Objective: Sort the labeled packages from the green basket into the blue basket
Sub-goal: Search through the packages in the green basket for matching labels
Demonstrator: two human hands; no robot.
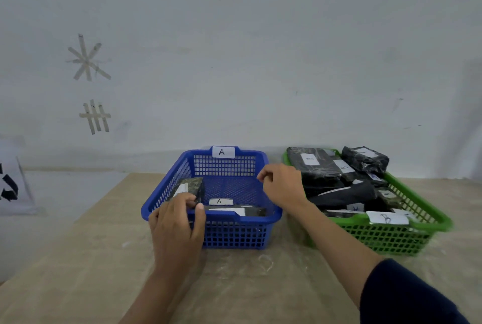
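Gripping a dark package (191, 188) by its near end, the left hand (177, 222) held it tilted inside the blue basket (234, 229), fingers curled round it just over the front rim. Beside that hand another package (242, 211) lay flat against the front wall. The right hand (281, 188) hung over the basket's right edge, fingers loosely curled and holding nothing. Just beyond its wrist sat the green basket (391, 237), heaped with black packages (318, 167) bearing white labels. Both baskets stood on the wooden table (91, 258).
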